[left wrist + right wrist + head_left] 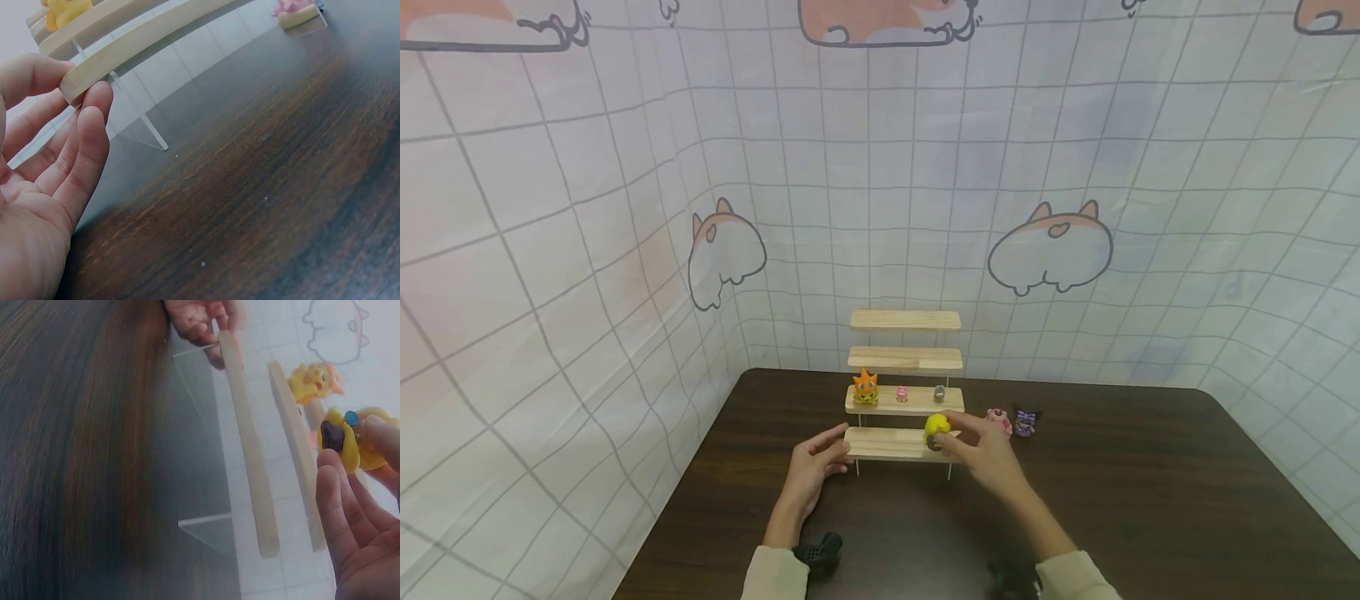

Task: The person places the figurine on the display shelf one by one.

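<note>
A tiered wooden display stand (887, 444) has pale boards on clear supports. My left hand (808, 471) pinches the left end of its lowest board (144, 47), thumb and fingers on either side. Between the thumb and fingers of my right hand (992, 458) is a yellow figurine (350, 440) with a dark brown part and a small blue disc. It is held over the right end of that lowest board. One board up stand an orange-and-yellow figurine (866, 389), a tiny pink figurine (902, 393) and a tiny grey figurine (939, 393).
On the dark wood table (1150, 483), right of the stand, are a pink figurine (997, 421), partly behind my right hand, and a purple-and-black figurine (1025, 422). A white grid-patterned curtain (910, 167) with dog drawings surrounds the table's back and sides.
</note>
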The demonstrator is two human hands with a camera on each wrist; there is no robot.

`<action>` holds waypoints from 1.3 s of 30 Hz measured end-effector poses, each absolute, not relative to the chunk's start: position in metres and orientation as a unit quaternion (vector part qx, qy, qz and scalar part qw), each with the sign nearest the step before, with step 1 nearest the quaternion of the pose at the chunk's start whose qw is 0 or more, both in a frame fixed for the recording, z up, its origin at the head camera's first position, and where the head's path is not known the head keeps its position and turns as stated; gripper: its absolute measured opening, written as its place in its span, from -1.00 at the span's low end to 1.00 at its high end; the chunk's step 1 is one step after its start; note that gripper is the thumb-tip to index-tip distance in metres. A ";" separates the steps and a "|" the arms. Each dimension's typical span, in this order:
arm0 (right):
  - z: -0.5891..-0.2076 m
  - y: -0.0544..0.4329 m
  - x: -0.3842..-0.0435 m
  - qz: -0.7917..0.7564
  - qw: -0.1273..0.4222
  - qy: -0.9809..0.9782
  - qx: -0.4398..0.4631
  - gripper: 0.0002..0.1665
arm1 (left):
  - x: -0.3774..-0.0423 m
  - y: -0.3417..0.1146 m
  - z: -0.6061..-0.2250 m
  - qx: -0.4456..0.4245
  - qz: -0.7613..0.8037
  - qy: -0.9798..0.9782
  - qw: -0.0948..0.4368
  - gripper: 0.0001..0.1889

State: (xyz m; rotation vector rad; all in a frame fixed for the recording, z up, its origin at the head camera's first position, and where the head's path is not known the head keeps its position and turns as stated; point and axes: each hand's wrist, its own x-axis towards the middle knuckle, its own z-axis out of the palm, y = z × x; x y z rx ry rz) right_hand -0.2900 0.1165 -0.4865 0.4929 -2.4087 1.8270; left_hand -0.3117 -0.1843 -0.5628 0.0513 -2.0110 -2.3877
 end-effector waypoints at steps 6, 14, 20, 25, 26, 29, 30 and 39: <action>-0.484 0.103 -0.290 0.577 0.043 -0.797 0.171 -0.47 | -0.312 -0.184 -0.562 0.019 -0.761 -0.648 0.011 -0.55; -0.484 0.087 -0.292 0.553 0.049 -0.809 0.196 -0.49 | -0.309 -0.184 -0.561 0.014 -0.766 -0.643 0.011 -0.54; -0.486 0.075 -0.294 0.547 0.058 -0.809 0.207 -0.51 | -0.308 -0.184 -0.560 0.011 -0.764 -0.645 0.009 -0.52; -0.486 0.068 -0.296 0.539 0.063 -0.816 0.201 -0.52 | -0.310 -0.184 -0.561 0.013 -0.764 -0.645 0.008 -0.53; -0.486 0.067 -0.296 0.536 0.065 -0.818 0.200 -0.52 | -0.310 -0.184 -0.561 0.013 -0.764 -0.645 0.008 -0.53; -0.487 0.063 -0.298 0.528 0.073 -0.822 0.200 -0.51 | -0.311 -0.184 -0.561 0.015 -0.762 -0.647 0.009 -0.54; -0.487 0.062 -0.299 0.525 0.074 -0.824 0.199 -0.50 | -0.311 -0.184 -0.561 0.015 -0.762 -0.647 0.009 -0.54; -0.490 0.052 -0.305 0.515 0.070 -0.832 0.193 -0.50 | -0.310 -0.185 -0.560 0.011 -0.760 -0.650 0.007 -0.52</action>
